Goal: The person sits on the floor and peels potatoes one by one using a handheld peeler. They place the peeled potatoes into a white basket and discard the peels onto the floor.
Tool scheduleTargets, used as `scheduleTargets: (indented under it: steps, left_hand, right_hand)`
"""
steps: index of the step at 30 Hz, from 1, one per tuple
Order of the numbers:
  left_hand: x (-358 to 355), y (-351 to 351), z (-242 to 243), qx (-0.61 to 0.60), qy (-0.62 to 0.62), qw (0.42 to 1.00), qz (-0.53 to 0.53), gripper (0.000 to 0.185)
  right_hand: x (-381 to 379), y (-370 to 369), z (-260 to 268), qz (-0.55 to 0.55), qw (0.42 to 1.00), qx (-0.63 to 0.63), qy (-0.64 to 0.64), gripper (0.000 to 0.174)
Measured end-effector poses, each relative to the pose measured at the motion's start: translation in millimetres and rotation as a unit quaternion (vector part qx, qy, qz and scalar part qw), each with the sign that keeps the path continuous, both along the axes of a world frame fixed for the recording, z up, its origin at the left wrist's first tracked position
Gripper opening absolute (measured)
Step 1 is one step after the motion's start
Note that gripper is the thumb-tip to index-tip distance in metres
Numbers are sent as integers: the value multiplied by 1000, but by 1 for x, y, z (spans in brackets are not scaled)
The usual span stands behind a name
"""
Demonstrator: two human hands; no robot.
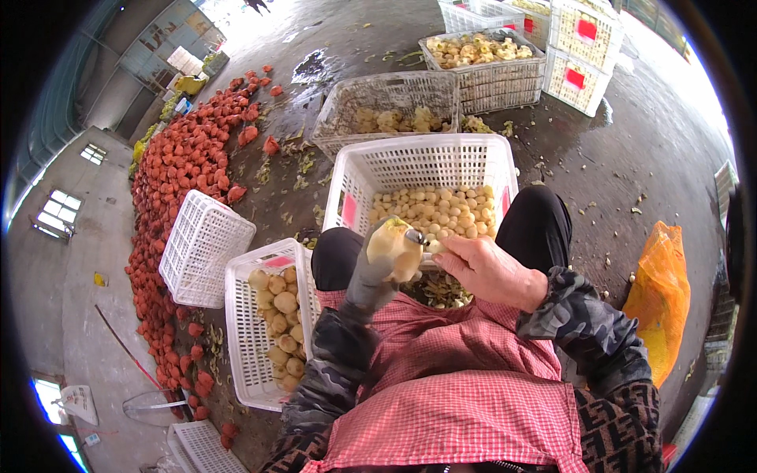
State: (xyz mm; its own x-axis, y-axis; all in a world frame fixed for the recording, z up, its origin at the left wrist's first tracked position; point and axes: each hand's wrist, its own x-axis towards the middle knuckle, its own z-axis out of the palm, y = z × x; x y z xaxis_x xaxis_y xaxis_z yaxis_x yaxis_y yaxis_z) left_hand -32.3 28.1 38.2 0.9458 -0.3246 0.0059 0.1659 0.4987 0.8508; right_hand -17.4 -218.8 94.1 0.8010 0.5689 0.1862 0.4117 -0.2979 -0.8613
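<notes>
My left hand (368, 287), in a grey glove, grips a pale, peeled round fruit or root (387, 242) with some green at its top. My bare right hand (488, 269) holds a small hand tool with a shiny metal head (416, 237), which touches or nearly touches the right side of that produce. Its handle is mostly hidden by my fingers. Just beyond both hands stands a white plastic crate (423, 145) with many small pale balls (446, 210) inside. Below the hands, between my knees, lies a heap of peelings or scraps (440, 290).
Left of my leg, a white crate (236, 331) holds whole pale produce (285, 303); another crate (204, 248) leans beside a long pile of red produce (183, 159). Ahead stand dirty crates (387, 86) and stacked crates (576, 77). An orange mesh sack (659, 301) lies right.
</notes>
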Motion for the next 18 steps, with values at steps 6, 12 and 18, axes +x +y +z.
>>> scheduleTargets:
  steps: [6,12,18]
  left_hand:
    - [15,15,-4,111,51,992,-35,83]
    - [11,8,-9,307,-55,950,-3,78]
    - [8,-2,0,81,-11,996,-31,78]
  right_hand:
    - [-4,2,-12,-28,996,-83,-11,25]
    - [-11,0,-14,63,994,-25,83,20]
    - [0,-14,-5,85,706,182,679,39]
